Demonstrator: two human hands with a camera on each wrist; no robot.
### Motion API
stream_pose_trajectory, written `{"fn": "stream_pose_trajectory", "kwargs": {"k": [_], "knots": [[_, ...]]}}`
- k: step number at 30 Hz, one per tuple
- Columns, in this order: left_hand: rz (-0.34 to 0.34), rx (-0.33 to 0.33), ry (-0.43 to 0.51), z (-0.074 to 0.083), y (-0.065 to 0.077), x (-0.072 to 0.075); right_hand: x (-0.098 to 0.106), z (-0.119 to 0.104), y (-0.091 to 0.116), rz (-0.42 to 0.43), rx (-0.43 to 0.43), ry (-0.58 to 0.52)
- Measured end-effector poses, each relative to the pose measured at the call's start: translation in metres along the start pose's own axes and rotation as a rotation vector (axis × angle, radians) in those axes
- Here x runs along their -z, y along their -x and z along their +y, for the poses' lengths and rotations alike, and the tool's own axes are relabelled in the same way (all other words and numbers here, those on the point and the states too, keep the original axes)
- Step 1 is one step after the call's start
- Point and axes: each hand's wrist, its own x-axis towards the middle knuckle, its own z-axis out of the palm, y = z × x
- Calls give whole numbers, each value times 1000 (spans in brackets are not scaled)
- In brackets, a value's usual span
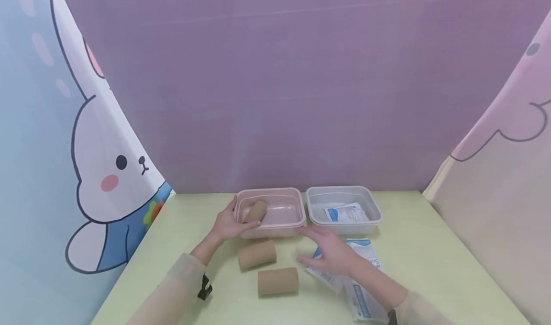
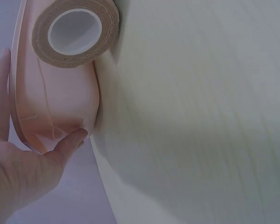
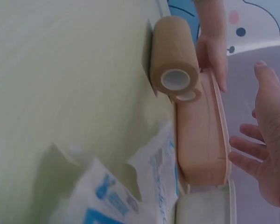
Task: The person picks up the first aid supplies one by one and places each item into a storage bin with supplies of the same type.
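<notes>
Head view: surface point(image 1: 439, 248) meets the purple panel point(image 1: 301, 100) right behind both containers, so little room at the back. Sideways you have a broad stretch of surface right of the containers, out to the right panel point(image 1: 508, 196), and another at left toward the rabbit panel point(image 1: 107, 167). Narrow gap between the two containers. Pink container point(image 1: 275, 231) holds one brown roll point(image 1: 257, 211), lying at its left end. White container point(image 1: 348, 229), just to the right, holds one flat packet point(image 1: 349, 213). In front of the pink one, two rolls point(image 1: 257, 254) point(image 1: 278, 281) lie on their sides, near each other. Right of them, loose packets point(image 1: 365, 301) overlap on the surface, partly under your right forearm. Your left grip point(image 1: 225, 225) has the pink container by its left end. Your right grip point(image 1: 333, 251) is blurred, spread and holding nothing, above the packets.

Left wrist view: your thumb presses the container's outer wall, fingers along the rim side. One roll shows end-on, white core facing you, in front of that wall. Surface runs wide beyond it.

Right wrist view: your right fingers are apart, near the pink rim; can't tell if they touch. Packets lie beside the containers, well short of the rolls.
</notes>
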Motion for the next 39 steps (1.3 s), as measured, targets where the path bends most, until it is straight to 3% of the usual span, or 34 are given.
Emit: {"fn": "stream_pose_trajectory", "kwargs": {"k": [11, 19, 26, 32, 39], "knots": [[25, -20, 85, -4, -2, -4, -26, -16, -4, -243, 95, -127], [19, -9, 105, -3, -3, -5, -46, -21, -2, -293, 147, -150], [26, -1, 103, -3, -2, -6, -37, -16, -3, -221, 124, -204], [29, -9, 107, -1, -1, -6, -1, 2, -13, -118, 88, -270], [31, 8, 91, -5, -4, -5, 39, 25, -40, 10, 69, -204]]}}
